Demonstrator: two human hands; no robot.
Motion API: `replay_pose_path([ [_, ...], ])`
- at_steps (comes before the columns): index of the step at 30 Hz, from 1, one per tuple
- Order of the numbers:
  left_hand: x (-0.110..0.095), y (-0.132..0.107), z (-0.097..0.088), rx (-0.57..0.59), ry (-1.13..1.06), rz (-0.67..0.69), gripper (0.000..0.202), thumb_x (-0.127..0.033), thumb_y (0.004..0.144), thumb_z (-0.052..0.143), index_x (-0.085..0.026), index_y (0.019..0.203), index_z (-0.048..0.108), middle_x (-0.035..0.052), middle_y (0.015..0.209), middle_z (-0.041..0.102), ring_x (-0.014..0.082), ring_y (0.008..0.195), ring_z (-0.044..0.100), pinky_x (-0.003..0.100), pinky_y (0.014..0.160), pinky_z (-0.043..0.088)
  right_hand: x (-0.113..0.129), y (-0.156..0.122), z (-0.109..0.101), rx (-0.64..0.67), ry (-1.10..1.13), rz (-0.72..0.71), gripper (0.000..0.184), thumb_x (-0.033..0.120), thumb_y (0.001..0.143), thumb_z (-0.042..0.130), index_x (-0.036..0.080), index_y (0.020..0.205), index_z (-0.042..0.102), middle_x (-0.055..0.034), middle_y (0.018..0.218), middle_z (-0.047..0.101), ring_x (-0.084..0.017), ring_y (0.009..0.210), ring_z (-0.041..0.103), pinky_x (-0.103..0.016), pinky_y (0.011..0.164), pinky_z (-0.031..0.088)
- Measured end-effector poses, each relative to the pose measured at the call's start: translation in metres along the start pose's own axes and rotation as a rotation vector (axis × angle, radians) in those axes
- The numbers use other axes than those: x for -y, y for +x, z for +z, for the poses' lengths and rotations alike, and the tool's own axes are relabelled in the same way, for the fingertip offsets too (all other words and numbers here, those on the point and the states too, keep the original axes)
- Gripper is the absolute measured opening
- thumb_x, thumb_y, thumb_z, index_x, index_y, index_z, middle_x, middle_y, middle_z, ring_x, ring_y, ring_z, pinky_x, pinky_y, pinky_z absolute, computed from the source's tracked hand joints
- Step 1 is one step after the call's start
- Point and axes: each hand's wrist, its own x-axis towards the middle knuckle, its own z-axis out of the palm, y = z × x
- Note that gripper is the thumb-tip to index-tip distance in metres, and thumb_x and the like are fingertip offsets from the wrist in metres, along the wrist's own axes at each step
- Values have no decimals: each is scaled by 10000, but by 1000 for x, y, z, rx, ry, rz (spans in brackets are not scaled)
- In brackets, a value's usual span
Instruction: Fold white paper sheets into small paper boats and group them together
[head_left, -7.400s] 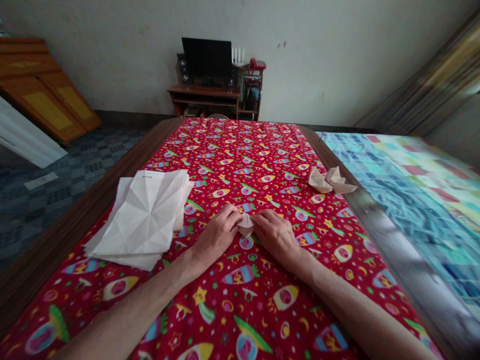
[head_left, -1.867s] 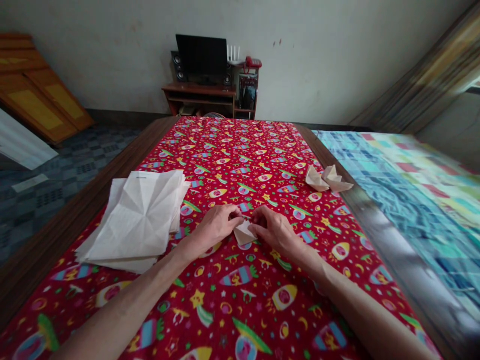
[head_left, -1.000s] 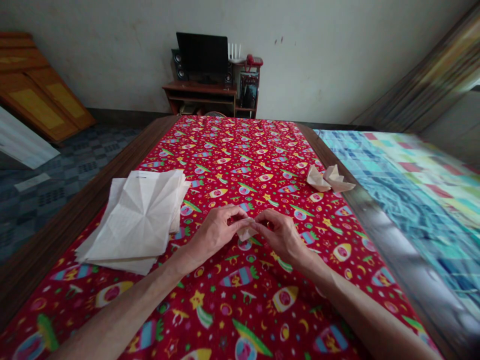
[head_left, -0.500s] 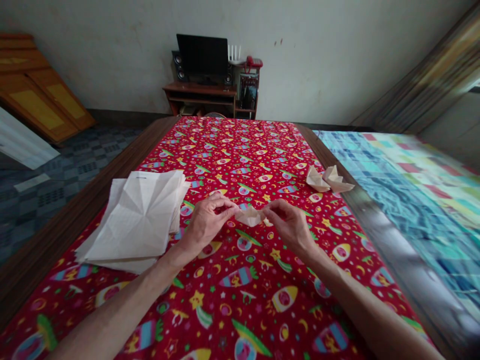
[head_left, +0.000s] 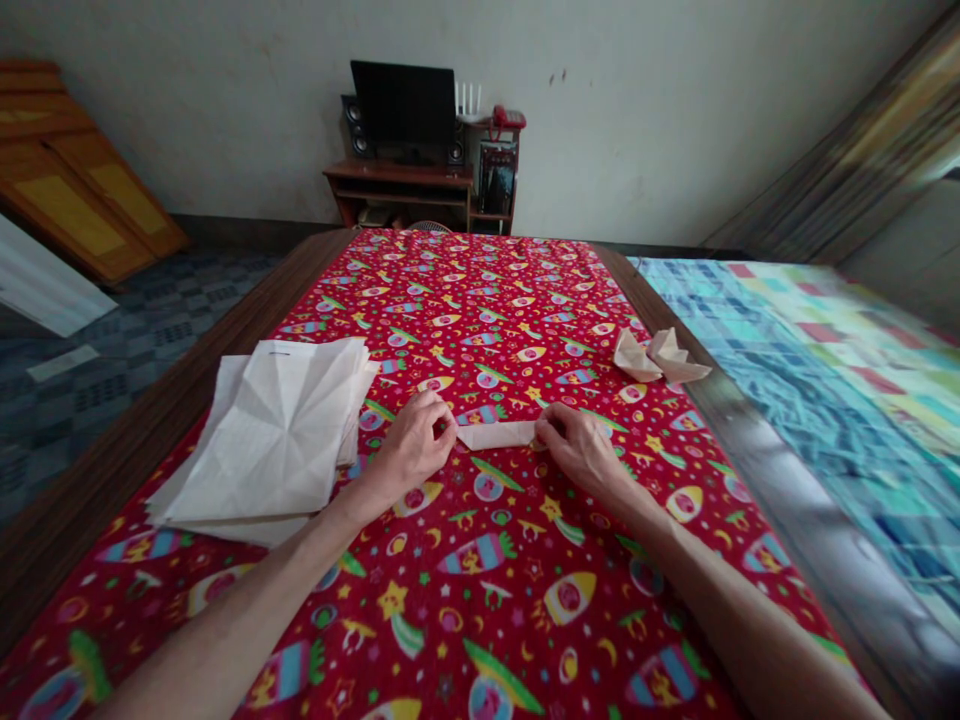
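Observation:
A small folded piece of cream paper point(head_left: 495, 434) is stretched out into a long flat strip just above the red patterned tablecloth point(head_left: 487, 300). My left hand point(head_left: 411, 448) pinches its left end with closed fingers. My right hand point(head_left: 581, 450) pinches its right end the same way. Both forearms reach in from the bottom of the view.
A stack of creased white paper sheets point(head_left: 277, 430) lies left of my hands. Two folded paper boats point(head_left: 658, 357) sit near the table's right edge. A blue checked bedspread point(head_left: 825, 380) lies to the right. A desk with a monitor point(head_left: 409, 100) stands at the far wall.
The paper was a small folded shape worked on the cloth, then lifted. My hands have since moved apart, pulling it out into a long strip, and lowered it toward the table.

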Motion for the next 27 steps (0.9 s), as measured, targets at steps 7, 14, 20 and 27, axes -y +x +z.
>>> replay_pose_path([
  [7, -20, -5, -5, -5, 204, 68, 234, -112, 827, 519, -164, 1037, 609, 97, 1136, 586, 263, 1101, 511, 413, 951, 415, -1, -3, 7, -44, -233, -73, 162, 260, 847, 463, 201, 742, 572, -1, 590, 580, -133, 543, 501, -245, 529, 267],
  [14, -42, -19, 3, 214, 213, 393, 432, -103, 920, 372, -141, 1344, 443, 71, 1425, 453, 220, 1389, 277, 431, 1144, 201, -1, -5, 11, -87, -326, -122, 155, 240, 843, 470, 190, 742, 577, -11, 612, 590, -137, 565, 511, -249, 548, 278],
  [20, -44, -28, 10, 270, 200, 301, 440, -302, 978, 348, -149, 1388, 392, 74, 1451, 416, 210, 1383, 297, 438, 1150, 183, 4, -10, 5, -142, -416, -165, 165, 238, 870, 477, 182, 814, 622, -65, 794, 659, -178, 701, 585, -272, 619, 381],
  [27, -43, -31, 6, 317, 209, 299, 453, -311, 980, 338, -170, 1409, 361, 69, 1485, 357, 204, 1401, 257, 425, 1146, 192, 9, -37, 12, -13, -443, -689, 401, 152, 946, 332, 108, 1315, 483, -134, 1387, 483, -232, 1290, 425, -420, 1044, 364],
])
